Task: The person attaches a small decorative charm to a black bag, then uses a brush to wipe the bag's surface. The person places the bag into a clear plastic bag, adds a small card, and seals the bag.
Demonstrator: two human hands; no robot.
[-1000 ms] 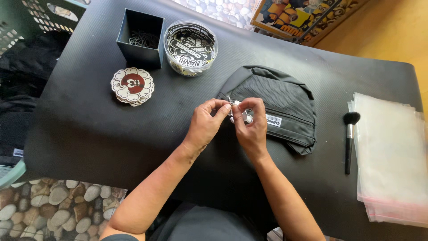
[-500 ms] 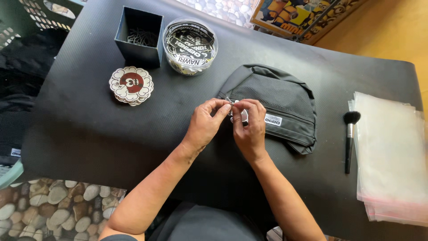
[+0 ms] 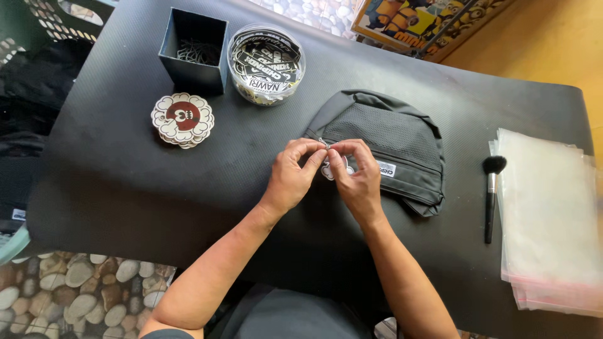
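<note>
A dark grey pouch [image 3: 389, 147] with a mesh front lies on the black table [image 3: 125, 182]. My left hand [image 3: 292, 172] and my right hand [image 3: 358, 176] meet at its left end, by the zipper. Between their fingertips they pinch a small white tag [image 3: 328, 169] and what looks like a thin metal pin or ring at the zipper pull. Most of the tag is hidden by my fingers.
A stack of round scalloped white and red tags [image 3: 183, 119] lies at the left. Behind it stand a dark square box of metal clips [image 3: 193, 50] and a round clear tub of printed labels [image 3: 265, 63]. A black brush [image 3: 491, 194] and a pile of clear bags [image 3: 549, 220] lie at the right.
Both hands stay at the pouch's zipper end, with only small finger movements on the tag. The view has shifted slightly.
</note>
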